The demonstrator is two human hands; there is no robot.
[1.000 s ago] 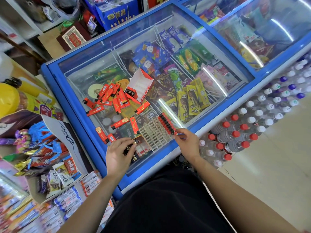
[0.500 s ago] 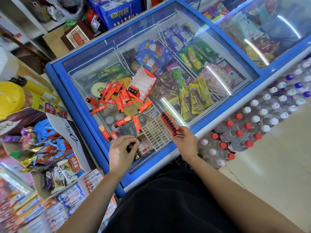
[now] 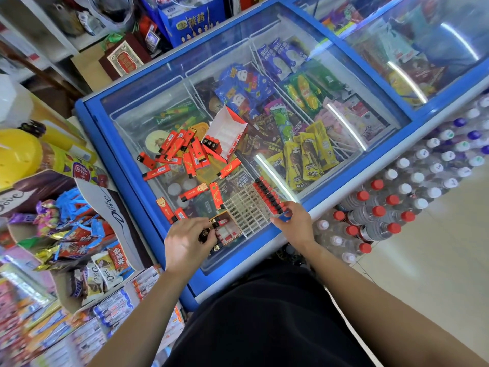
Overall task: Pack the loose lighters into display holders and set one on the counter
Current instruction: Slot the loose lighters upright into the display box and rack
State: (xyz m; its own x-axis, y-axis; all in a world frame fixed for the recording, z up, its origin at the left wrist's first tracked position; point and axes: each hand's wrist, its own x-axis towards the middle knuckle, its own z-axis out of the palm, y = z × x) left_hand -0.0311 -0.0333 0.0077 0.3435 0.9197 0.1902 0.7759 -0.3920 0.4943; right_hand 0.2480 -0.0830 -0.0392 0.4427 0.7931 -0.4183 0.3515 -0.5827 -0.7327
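Observation:
Several loose red lighters (image 3: 182,152) lie scattered on the glass lid of a blue freezer (image 3: 124,165). A white grid holder (image 3: 247,207) rests near the front edge, with one row of red-and-black lighters (image 3: 267,194) standing along its right side. My right hand (image 3: 292,221) grips the holder's near right corner. My left hand (image 3: 188,241) holds a few lighters over a small red display box (image 3: 229,231) beside the grid. An open red-and-white box (image 3: 229,133) with three lighters in it sits farther back.
Candy and chocolate displays (image 3: 60,234) crowd the left. Packs of water bottles (image 3: 391,207) stand on the floor to the right of the freezer. Ice cream packets show through the glass. A second freezer lid (image 3: 423,49) continues at the back right.
The view has drifted slightly. My left hand has shifted a little toward the small red box with its lighters. My right hand stays on the grid holder.

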